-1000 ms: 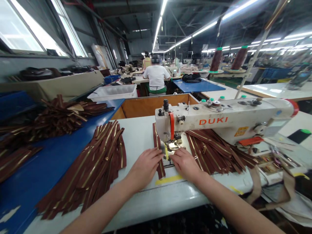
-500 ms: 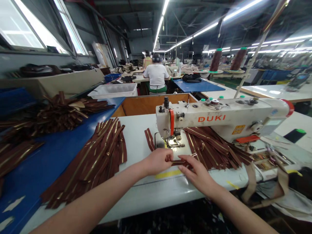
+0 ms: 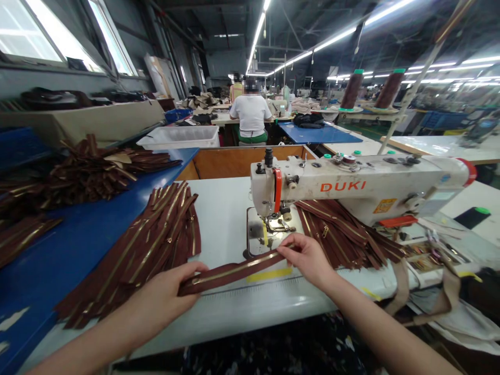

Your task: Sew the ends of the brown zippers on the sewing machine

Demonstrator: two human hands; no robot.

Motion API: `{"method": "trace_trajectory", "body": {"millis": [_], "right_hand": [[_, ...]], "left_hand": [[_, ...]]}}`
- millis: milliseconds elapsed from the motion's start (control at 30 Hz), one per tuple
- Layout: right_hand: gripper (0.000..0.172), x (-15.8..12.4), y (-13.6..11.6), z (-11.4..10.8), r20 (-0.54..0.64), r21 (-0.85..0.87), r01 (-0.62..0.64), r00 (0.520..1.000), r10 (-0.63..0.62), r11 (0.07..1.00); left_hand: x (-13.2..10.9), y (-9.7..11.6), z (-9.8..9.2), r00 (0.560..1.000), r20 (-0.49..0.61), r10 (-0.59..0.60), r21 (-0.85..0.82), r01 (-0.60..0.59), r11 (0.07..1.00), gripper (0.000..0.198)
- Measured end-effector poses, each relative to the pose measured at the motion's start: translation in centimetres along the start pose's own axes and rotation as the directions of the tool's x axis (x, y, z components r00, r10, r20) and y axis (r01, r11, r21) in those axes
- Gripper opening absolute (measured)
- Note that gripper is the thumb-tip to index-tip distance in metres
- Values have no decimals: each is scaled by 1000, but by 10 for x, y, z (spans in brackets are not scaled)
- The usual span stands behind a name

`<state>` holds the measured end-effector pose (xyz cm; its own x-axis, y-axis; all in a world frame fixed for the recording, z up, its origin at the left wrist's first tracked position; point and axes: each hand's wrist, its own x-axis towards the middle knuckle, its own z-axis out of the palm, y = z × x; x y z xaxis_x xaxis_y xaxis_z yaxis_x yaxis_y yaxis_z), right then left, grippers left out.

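Observation:
A brown zipper [image 3: 238, 270] with gold teeth is stretched between my two hands, in front of the sewing machine [image 3: 347, 179]. My left hand [image 3: 177, 291] is closed round its left end, thumb on top. The right end is pinched between thumb and fingers of my right hand [image 3: 307, 259], just before the needle plate [image 3: 255, 232]. To the left lies a pile of brown zippers [image 3: 156, 239] on the white table. More brown zippers [image 3: 339, 237] are heaped under the machine's arm, to the right of my right hand.
On the left, a blue table [image 3: 97, 224] bears a bundle of zippers [image 3: 94, 172]. A tray of small tools [image 3: 433, 258] sits right of the machine. Two thread cones [image 3: 351, 91] stand behind it. A person in a white shirt [image 3: 250, 114] sits ahead, facing away.
My left hand has moved left and down, away from my right hand, and the zipper is now drawn out between them. My right hand has shifted slightly up.

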<state>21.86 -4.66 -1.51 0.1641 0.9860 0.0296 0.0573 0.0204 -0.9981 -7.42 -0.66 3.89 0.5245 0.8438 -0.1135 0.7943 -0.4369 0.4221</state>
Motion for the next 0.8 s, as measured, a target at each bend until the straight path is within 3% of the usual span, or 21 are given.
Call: {"method": "trace_trajectory", "body": {"millis": [67,133,233,367,500,600,667,800], "right_hand": [[8,13,9,17,49,-117,55,998,-50,992],[8,25,15,30,95,-252,101,992,-79,963],[15,38,18,37,120,-375,106,991,-65,921],[16,45,15,34,130,-277,-60,987,100,959],[15,48,10,31,208,-70,-315,923,323,946],[9,49,9,26,248,65,-361,909,335,930],[15,49,11,22,255,129,-358,913,318,925],[20,53,18,20,283,153,-348,912,297,925]], "left_hand": [[-1,-21,2,996,-84,35,267,-12,964,40],[0,-35,9,987,-120,104,471,-36,882,42],[1,-43,26,954,-167,248,594,-104,798,46],[10,-27,53,837,-200,510,628,-290,722,51],[38,10,76,771,-194,606,595,-399,698,55],[63,33,87,717,-226,660,570,-452,686,50],[76,42,91,690,-255,677,544,-477,690,44],[88,45,94,678,-284,678,461,-523,717,33]]}}
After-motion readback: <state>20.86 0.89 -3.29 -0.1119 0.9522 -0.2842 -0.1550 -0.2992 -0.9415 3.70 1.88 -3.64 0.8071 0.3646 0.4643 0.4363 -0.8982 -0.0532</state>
